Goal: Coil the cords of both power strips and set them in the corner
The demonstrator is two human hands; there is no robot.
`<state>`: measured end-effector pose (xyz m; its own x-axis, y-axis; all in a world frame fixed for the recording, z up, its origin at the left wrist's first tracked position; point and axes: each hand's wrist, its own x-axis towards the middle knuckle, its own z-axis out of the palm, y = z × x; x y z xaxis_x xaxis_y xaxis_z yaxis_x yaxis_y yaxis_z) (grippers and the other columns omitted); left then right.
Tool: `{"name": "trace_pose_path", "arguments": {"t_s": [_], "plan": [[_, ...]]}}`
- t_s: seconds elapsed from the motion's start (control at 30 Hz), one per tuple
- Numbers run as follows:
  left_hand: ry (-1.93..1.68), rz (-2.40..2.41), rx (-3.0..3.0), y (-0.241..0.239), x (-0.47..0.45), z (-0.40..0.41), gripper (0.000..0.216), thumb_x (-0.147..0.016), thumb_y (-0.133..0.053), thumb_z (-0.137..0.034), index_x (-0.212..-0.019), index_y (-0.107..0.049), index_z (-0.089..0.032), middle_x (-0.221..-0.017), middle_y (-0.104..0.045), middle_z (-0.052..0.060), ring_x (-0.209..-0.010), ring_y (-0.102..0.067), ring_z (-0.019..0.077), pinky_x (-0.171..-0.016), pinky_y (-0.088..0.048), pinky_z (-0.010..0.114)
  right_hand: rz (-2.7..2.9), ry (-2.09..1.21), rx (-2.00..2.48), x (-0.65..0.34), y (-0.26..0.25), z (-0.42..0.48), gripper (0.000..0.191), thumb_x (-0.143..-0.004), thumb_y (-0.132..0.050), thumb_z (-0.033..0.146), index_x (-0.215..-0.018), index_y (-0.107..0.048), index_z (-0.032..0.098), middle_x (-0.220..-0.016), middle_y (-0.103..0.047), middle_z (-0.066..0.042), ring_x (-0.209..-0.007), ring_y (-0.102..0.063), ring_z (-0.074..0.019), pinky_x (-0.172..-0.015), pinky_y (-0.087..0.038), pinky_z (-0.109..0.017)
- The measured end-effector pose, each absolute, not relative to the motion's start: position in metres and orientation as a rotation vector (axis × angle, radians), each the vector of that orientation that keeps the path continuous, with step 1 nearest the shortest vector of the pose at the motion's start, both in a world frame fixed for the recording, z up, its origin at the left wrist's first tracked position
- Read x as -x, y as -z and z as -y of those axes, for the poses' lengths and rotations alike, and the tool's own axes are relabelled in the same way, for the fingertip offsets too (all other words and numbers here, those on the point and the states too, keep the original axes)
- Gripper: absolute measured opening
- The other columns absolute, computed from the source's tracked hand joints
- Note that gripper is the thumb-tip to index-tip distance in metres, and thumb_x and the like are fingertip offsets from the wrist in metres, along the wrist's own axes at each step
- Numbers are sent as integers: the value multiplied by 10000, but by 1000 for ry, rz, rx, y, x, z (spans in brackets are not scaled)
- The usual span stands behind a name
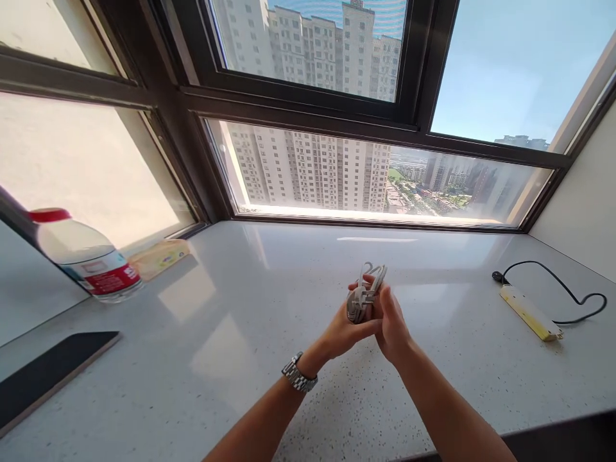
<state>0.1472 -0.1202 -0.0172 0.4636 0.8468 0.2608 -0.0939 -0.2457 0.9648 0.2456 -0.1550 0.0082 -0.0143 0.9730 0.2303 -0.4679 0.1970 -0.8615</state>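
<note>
A bundle of coiled grey-white cable [364, 292] is held above the white speckled counter [240, 333], near its middle. My left hand [344, 330], with a metal watch [299, 373] on the wrist, is wrapped round the lower part of the bundle from below. From the right, my right hand [392, 321] closes its fingers on the same bundle. Loops of cable stick out above both hands.
A large plastic bottle [84, 255] with a red cap and red label stands at the left, beside a yellowish packet [158, 256]. A dark flat slab [48, 375] lies at the near left. A cream power strip [529, 312] with a black cord [572, 292] lies at the right. Windows run behind.
</note>
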Motion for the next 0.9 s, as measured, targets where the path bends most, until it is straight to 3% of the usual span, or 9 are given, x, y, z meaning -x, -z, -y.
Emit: {"name": "trace_pose_path", "arguments": {"t_s": [0.1,0.2,0.3,0.43,0.6,0.73,0.8,0.9], "plan": [[-866,-627,-1563,16,-137,121,398,-611,-714,-258,-966,-560,-166,-761,-606,30,-693,-572,171,-580,-497,257,1136,-1293,697,-247,2,158,680,-563,-786,587,-1065,-533,204,-947,-661,-65,-871,-617,-222,-767,-490,-333],[-809,-622,-1652,17,-130,123,356,-577,-702,-177,-920,-606,-173,-882,-651,67,-822,-618,213,-650,-536,279,1212,-1233,835,-247,10,157,518,-551,-831,441,-940,-597,191,-938,-671,-60,-834,-613,-212,-773,-486,-341],[-775,-621,-1714,21,-133,124,317,-550,-684,-121,-861,-639,-164,-825,-654,51,-797,-629,211,-641,-539,268,1234,-1173,893,-246,16,155,361,-633,-770,457,-825,-657,173,-846,-665,-53,-775,-610,-203,-724,-485,-336],[-743,-595,-1689,23,-142,124,149,-632,-675,-211,-743,-617,-130,-644,-583,18,-599,-561,155,-501,-462,229,1095,-1222,852,-251,15,153,359,-667,-738,501,-759,-679,159,-712,-632,-35,-683,-606,-184,-649,-488,-321],[-1302,-893,-1741,30,-137,109,206,-734,-611,-343,-701,-646,-142,-726,-641,53,-712,-584,159,-675,-499,263,709,-1004,747,-307,0,137,322,-692,-729,441,-665,-520,198,-599,-528,30,-573,-545,-117,-544,-463,-258],[-1481,-1064,-1617,44,-133,96,221,-720,-577,-364,-668,-618,-154,-643,-610,26,-622,-561,134,-581,-487,228,588,-788,805,-381,-17,122,344,-753,-640,374,-645,-349,226,-487,-255,122,-354,-241,-47,-383,-303,-214],[-1448,-1059,-1616,50,-137,94,229,-714,-572,-372,-664,-614,-152,-636,-608,25,-597,-551,128,-534,-465,210,641,-614,893,-407,-21,119,322,-760,-605,368,-660,-331,231,-490,-240,123,-362,-208,-52,-382,-248,-218],[-1382,-1035,-1682,57,-144,96,242,-727,-562,-378,-664,-618,-151,-635,-618,27,-588,-551,124,-520,-449,202,960,-241,1218,-424,-13,118,268,-764,-582,357,-685,-361,229,-509,-353,83,-423,-327,-86,-443,-259,-242]]}}
